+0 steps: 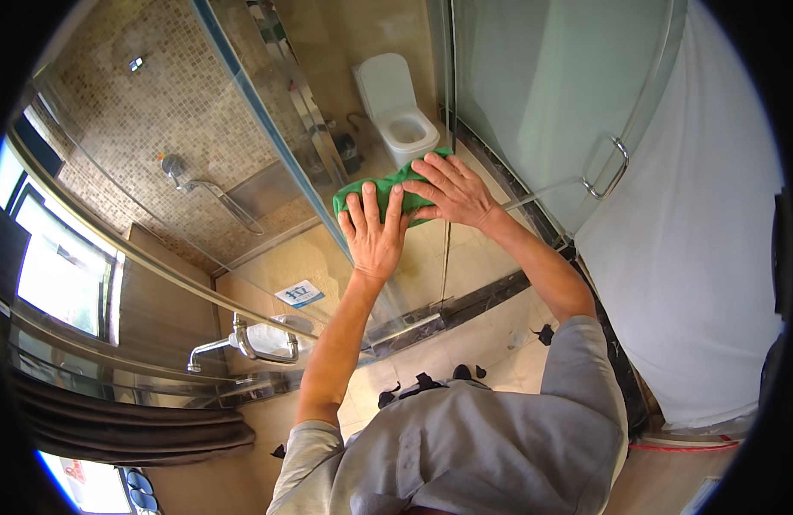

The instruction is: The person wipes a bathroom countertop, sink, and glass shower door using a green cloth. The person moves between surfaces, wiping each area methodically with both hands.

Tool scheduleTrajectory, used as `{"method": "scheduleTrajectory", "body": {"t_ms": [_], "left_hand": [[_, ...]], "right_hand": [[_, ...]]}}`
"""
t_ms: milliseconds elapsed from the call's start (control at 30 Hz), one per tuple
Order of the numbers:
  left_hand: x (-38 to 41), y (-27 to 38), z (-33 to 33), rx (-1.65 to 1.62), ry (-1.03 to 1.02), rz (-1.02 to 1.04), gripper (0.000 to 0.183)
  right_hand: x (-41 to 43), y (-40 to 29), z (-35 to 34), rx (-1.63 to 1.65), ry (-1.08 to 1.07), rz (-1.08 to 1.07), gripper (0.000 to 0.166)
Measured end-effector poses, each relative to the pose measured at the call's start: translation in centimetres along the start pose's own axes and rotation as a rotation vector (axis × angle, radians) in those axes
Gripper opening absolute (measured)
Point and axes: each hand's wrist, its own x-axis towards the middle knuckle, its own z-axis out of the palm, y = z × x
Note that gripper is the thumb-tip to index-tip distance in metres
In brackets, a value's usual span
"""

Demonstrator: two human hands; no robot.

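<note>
A green cloth (378, 194) is spread against a clear glass shower panel (396, 290) in front of me. My left hand (375, 235) holds its left part to the glass with fingers spread. On the upper right part lies my right hand (453, 192), pressing it with fingers extended. Both palms face the glass, so the undersides of the fingers are hidden. Close to the left hand runs the blue-grey edge strip (261, 116) of the panel. Through the glass, a white toilet (406, 129) with its lid raised appears beyond my right hand.
A frosted glass door (551, 90) with a chrome handle (612, 170) stands at right beside a white sheet (686, 257). At left are a curved rail (158, 267), another chrome handle (261, 344) and a hand shower (225, 206). A dark stone sill (486, 290) crosses the floor.
</note>
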Motion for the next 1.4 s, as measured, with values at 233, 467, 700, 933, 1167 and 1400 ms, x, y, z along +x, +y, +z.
{"method": "scheduleTrajectory", "body": {"t_ms": [233, 467, 700, 933, 1167, 1400], "left_hand": [[6.7, 1.0, -2.2, -0.034, 0.051, 0.013, 0.074], [14.6, 1.7, -5.6, -0.044, 0.145, 0.008, 0.068], [18.5, 2.7, -7.3, -0.077, 0.165, 0.025, 0.065], [18.0, 2.2, -7.3, -0.028, 0.156, 0.022, 0.057], [18.3, 1.2, -8.8, -0.072, 0.219, 0.095, 0.055], [21.0, 2.6, -13.1, -0.073, 0.196, -0.008, 0.060]], "right_hand": [[3.9, 3.7, -3.1, -0.060, 0.056, 0.014, 0.080], [9.2, 7.5, -6.8, -0.056, 0.135, 0.026, 0.084], [10.6, 9.9, -9.0, -0.046, 0.161, 0.035, 0.078], [10.9, 9.6, -9.6, 0.144, 0.234, 0.073, 0.045], [12.9, 8.5, -11.7, 0.270, 0.276, 0.265, 0.046], [13.5, 9.7, -13.9, 0.503, 0.051, 0.350, 0.023]]}}
